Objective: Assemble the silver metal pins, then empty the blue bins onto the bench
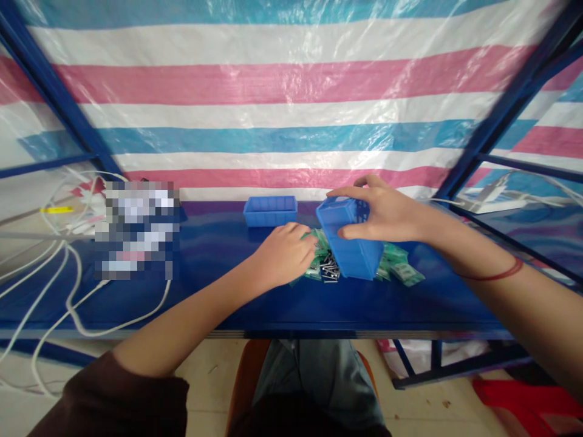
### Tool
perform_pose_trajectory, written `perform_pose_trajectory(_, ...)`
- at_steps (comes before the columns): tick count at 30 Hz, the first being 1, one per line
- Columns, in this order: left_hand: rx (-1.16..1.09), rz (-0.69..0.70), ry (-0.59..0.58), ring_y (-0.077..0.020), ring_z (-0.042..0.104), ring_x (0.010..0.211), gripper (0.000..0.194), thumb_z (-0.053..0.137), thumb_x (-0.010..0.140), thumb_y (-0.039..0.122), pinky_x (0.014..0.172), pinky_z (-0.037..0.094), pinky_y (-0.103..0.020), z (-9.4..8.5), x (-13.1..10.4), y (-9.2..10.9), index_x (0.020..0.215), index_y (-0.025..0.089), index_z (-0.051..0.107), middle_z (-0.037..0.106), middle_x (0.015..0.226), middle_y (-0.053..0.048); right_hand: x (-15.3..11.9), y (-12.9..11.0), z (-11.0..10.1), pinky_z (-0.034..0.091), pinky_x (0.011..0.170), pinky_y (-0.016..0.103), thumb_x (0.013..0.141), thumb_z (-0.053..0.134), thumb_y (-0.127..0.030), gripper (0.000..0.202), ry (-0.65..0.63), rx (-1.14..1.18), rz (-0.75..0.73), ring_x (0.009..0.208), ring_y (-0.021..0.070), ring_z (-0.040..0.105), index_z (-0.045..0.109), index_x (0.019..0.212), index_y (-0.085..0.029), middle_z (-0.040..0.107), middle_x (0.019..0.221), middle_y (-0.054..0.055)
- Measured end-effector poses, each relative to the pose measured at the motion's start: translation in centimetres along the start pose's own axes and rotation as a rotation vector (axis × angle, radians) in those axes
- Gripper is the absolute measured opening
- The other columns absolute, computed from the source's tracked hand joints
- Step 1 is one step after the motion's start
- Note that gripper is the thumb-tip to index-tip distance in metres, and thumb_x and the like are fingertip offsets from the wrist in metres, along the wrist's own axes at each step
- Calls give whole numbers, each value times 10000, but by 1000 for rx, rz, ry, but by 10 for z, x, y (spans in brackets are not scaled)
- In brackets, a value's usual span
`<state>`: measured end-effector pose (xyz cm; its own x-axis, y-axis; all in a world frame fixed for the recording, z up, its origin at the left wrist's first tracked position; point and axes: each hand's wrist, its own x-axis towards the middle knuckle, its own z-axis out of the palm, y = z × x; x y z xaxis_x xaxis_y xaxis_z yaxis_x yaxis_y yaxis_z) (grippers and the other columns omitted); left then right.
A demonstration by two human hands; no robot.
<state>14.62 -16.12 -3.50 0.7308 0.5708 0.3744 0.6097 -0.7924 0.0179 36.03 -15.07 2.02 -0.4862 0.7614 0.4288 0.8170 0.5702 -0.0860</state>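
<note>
My right hand [378, 212] grips a blue plastic bin [357, 252], which is tilted with its lower end down by a pile of screws [330, 267]. Small green packets [405, 272] lie on both sides of the bin. My left hand [291, 252] is at the left side of the pile, its fingers curled over green packets; whether it holds one is hidden. A second blue bin [270, 212] stands upright at the back of the table, beyond my left hand.
The blue table [218, 306] has a metal front edge. White cables [75, 285] loop over its left side beside a blurred-out patch. Blue frame posts [492, 124] rise at both sides before a striped sheet [282, 82]. A red stool [523, 400] is at lower right.
</note>
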Motion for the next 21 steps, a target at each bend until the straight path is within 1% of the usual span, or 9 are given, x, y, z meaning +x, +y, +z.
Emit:
perform_pose_trajectory(3, -51, -37, 264, -216, 571, 822, 240, 394, 885, 254, 758, 475, -425, 1, -63, 31, 892, 189, 625, 634, 828, -71, -6, 6, -10, 468, 862, 511, 617, 698, -512, 673, 30, 8, 7, 992, 312, 553, 565, 1245, -308, 539, 1048, 88)
perform_pose_trajectory(5, -208, 220, 420, -178, 554, 659, 212, 416, 849, 257, 655, 500, -375, 38, -122, 50, 764, 234, 609, 585, 637, -27, -9, 9, -18, 461, 872, 522, 617, 702, -507, 685, 28, 28, 30, 987, 315, 555, 558, 1254, -302, 539, 1059, 84)
perform_pose_trajectory(6, -267, 282, 340, -178, 565, 662, 180, 444, 834, 277, 643, 516, -366, 66, -153, 57, 762, 251, 608, 596, 633, -18, -11, 9, -23, 461, 873, 522, 614, 705, -506, 691, 27, 39, 39, 983, 314, 557, 557, 1256, -300, 540, 1063, 80)
perform_pose_trajectory(8, -284, 13, 126, -222, 608, 903, 186, 459, 824, 292, 768, 540, -409, 133, -205, 63, 896, 261, 627, 676, 912, -47, -13, 7, -33, 466, 866, 511, 611, 711, -504, 692, 39, 57, 46, 974, 308, 558, 556, 1255, -304, 540, 1065, 71)
perform_pose_trajectory(10, -261, -414, -50, -257, 465, 1239, 352, 377, 884, 281, 976, 454, -480, 197, -238, 57, 1187, 257, 554, 523, 1323, -73, -15, 4, -42, 474, 856, 497, 607, 715, -501, 691, 67, 63, 53, 964, 295, 559, 558, 1252, -309, 532, 1059, 62)
perform_pose_trajectory(12, -354, -628, -179, -253, 291, 1367, 452, 280, 927, 289, 1085, 315, -511, 247, -250, 46, 1355, 237, 417, 352, 1468, -79, -17, 0, -48, 478, 848, 484, 588, 725, -497, 714, 91, 68, 86, 955, 284, 558, 558, 1257, -311, 507, 1055, 59)
perform_pose_trajectory(14, -577, -582, -343, -210, 228, 1390, 494, 285, 935, 376, 1120, 268, -433, 278, -248, 37, 1410, 254, 342, 286, 1502, -54, -18, -3, -52, 480, 845, 471, 559, 740, -485, 741, 107, 79, 133, 946, 275, 559, 560, 1258, -316, 478, 1052, 58)
perform_pose_trajectory(16, -732, -603, -382, -176, 236, 1383, 516, 242, 942, 420, 1121, 264, -378, 295, -241, 34, 1431, 264, 302, 251, 1512, -47, -19, -3, -54, 479, 846, 459, 540, 750, -476, 752, 109, 91, 161, 931, 264, 561, 566, 1252, -320, 460, 1051, 55)
perform_pose_trajectory(21, -747, -645, -258, -204, 326, 1342, 549, 222, 930, 447, 1107, 289, -390, 309, -235, 40, 1371, 195, 431, 377, 1447, -91, -23, -1, -57, 485, 826, 450, 535, 736, -534, 762, 96, 81, 156, 943, 270, 548, 570, 1246, -317, 476, 1033, 49)
